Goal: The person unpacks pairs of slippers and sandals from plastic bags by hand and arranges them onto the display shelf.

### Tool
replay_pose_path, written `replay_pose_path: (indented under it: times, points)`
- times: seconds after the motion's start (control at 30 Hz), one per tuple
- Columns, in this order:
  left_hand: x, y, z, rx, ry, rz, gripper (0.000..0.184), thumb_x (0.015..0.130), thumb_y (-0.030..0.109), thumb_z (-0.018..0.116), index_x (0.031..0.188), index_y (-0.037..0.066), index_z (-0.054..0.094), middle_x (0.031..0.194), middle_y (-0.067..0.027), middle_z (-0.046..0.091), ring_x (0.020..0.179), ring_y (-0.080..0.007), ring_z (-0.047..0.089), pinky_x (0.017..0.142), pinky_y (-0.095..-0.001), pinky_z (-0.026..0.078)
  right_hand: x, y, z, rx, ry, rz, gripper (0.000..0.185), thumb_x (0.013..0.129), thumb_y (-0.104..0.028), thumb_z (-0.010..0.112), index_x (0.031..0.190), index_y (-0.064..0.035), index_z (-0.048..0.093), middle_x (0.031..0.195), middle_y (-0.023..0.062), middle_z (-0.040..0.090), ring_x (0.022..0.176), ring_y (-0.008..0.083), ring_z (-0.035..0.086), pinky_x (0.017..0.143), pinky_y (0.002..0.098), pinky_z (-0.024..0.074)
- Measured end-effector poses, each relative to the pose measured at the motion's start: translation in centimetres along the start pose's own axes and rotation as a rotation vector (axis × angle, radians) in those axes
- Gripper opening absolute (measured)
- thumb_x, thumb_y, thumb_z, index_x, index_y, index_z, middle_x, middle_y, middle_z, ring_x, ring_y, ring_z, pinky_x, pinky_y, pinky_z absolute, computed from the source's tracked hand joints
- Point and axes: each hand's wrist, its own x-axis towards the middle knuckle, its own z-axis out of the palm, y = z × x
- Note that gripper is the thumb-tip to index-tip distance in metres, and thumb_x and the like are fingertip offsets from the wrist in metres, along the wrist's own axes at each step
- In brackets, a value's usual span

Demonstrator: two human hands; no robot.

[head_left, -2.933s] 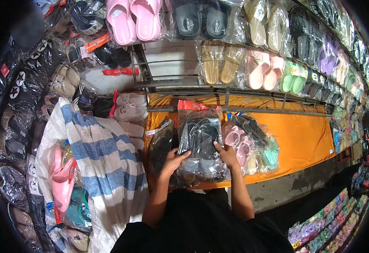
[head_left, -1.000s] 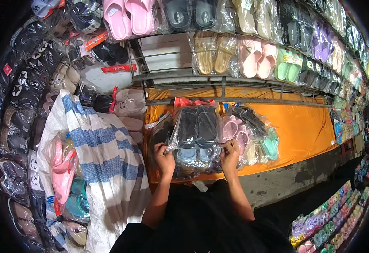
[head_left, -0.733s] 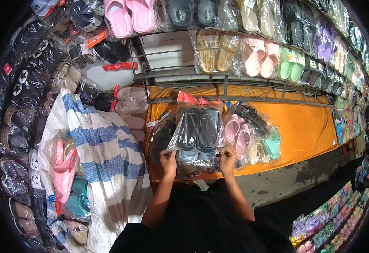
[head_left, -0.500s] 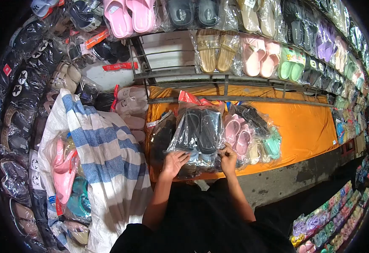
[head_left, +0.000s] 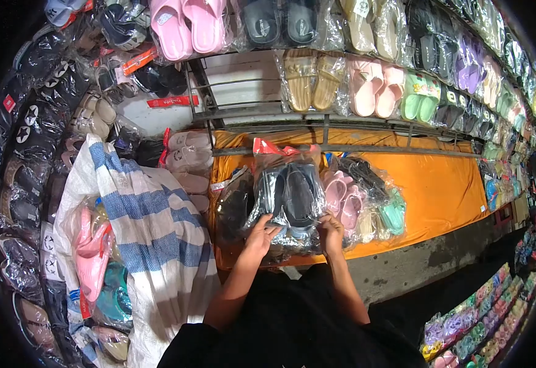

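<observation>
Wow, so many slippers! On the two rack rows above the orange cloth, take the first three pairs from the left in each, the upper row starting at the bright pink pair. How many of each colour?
Pink pairs: 2
Black pair: 1
Beige pair: 1
Golden-brown pair: 1
Green pair: 1
Total: 6 pairs

A clear plastic bag (head_left: 289, 157) with a red top edge at 12 o'clock holds a pair of black slippers (head_left: 300, 194), side by side, lengthwise from 12 to 6. The left hand (head_left: 258, 238) touches the crinkled bag at 7 o'clock; the right hand (head_left: 331, 234) pinches it at 5.
</observation>
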Motion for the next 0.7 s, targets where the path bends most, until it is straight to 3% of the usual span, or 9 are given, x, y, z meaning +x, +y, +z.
replay_pose_path:
  times: [0.07, 0.1, 0.13, 0.2, 0.23, 0.4, 0.5, 0.63, 0.7]
  points:
    - [-0.3, -0.4, -0.2, -0.022, -0.021, 0.007, 0.029, 0.087, 0.018, 0.067, 0.102, -0.001, 0.052, 0.114, -0.0176, 0.048, 0.112, -0.0316, 0.052, 0.103, -0.046, 0.045, -0.2, -1.2, 0.4, 0.85, -0.034, 0.214, 0.019, 0.08, -0.001, 0.061, 0.098, -0.0056, 0.063, 0.114, 0.0099, 0.058, 0.1, 0.0204, 0.056, 0.086, 0.0318, 0.0445]
    - [-0.7, -0.3, 0.0, -0.028, -0.038, -0.024, 0.025, 0.088, 0.017, 0.065, 0.1, -0.001, 0.052, 0.111, -0.0167, 0.049, 0.112, -0.0311, 0.052, 0.103, -0.0461, 0.045, -0.4, -1.5, 0.6, 0.886, -0.018, 0.193, 0.022, 0.088, -0.015, 0.056, 0.108, -0.0054, 0.057, 0.112, 0.0096, 0.06, 0.097, 0.023, 0.058, 0.088, 0.0374, 0.0465]
    - [-1.0, -0.1, 0.3, -0.036, -0.054, -0.054, 0.022, 0.089, 0.015, 0.064, 0.099, -0.002, 0.053, 0.109, -0.0158, 0.051, 0.112, -0.0306, 0.052, 0.103, -0.0461, 0.046, -0.3, -1.8, 1.1, 0.885, -0.018, 0.193, 0.022, 0.088, -0.015, 0.056, 0.108, -0.0054, 0.057, 0.112, 0.0096, 0.06, 0.097, 0.023, 0.058, 0.088, 0.0374, 0.0465]
    - [-0.9, 0.3, 0.0, -0.053, -0.062, -0.086, 0.018, 0.089, 0.012, 0.062, 0.097, -0.002, 0.054, 0.107, -0.0137, 0.053, 0.112, -0.0297, 0.052, 0.103, -0.0461, 0.044, 0.4, -2.3, 2.4, 0.706, 0.136, 0.285, 0.04, 0.089, -0.019, 0.064, 0.122, -0.0045, 0.047, 0.116, 0.0129, 0.057, 0.105, 0.0234, 0.055, 0.094, 0.0372, 0.0425]
    - [-1.0, 0.4, -0.2, -0.05, -0.107, -0.052, 0.017, 0.089, 0.012, 0.062, 0.097, -0.001, 0.055, 0.108, -0.0132, 0.053, 0.112, -0.0296, 0.052, 0.104, -0.046, 0.044, 0.3, -3.4, 3.2, 0.644, 0.159, 0.316, 0.054, 0.088, -0.017, 0.068, 0.13, -0.0024, 0.039, 0.12, 0.0137, 0.055, 0.106, 0.0224, 0.056, 0.091, 0.0367, 0.046]
    - [-0.8, 1.4, -1.2, -0.013, -0.188, 0.075, 0.012, 0.089, 0.009, 0.061, 0.097, -0.001, 0.059, 0.107, -0.0119, 0.058, 0.109, -0.0284, 0.056, 0.103, -0.046, 0.042, 1.8, -6.1, 5.2, 0.353, -0.059, 0.509, 0.054, 0.08, 0.0, 0.072, 0.126, 0.004, 0.046, 0.114, 0.0119, 0.061, 0.099, 0.0208, 0.061, 0.082, 0.0341, 0.0514]
    - [0.1, 3.3, -1.6, -0.101, -0.209, 0.06, 0.011, 0.088, 0.005, 0.06, 0.097, -0.001, 0.061, 0.104, -0.0116, 0.063, 0.102, -0.0269, 0.06, 0.101, -0.0452, 0.044, 3.1, -7.1, 7.0, 0.259, -0.141, 0.427, 0.04, 0.077, 0.006, 0.071, 0.114, 0.0051, 0.058, 0.103, 0.011, 0.066, 0.09, 0.0197, 0.064, 0.079, 0.0306, 0.0519]
    - [1.0, 7.4, 0.2, -0.102, -0.165, 0.204, 0.015, 0.084, 0.001, 0.061, 0.099, 0.001, 0.062, 0.101, -0.0093, 0.066, 0.098, -0.0226, 0.061, 0.093, -0.0389, 0.046, 5.9, -6.9, 10.4, 0.237, -0.177, 0.158, 0.043, 0.075, 0.005, 0.073, 0.115, 0.0055, 0.06, 0.108, 0.0105, 0.066, 0.093, 0.0179, 0.063, 0.082, 0.029, 0.0503]
    - [2.2, 9.5, 1.1, -0.101, -0.143, 0.241, 0.015, 0.084, 0.001, 0.061, 0.099, 0.002, 0.062, 0.1, -0.0088, 0.067, 0.099, -0.0221, 0.061, 0.091, -0.0372, 0.046, 7.6, -7.1, 12.2, 0.199, -0.18, 0.127, 0.043, 0.075, 0.005, 0.074, 0.116, 0.0053, 0.06, 0.108, 0.0095, 0.066, 0.093, 0.0172, 0.062, 0.083, 0.0284, 0.0495]
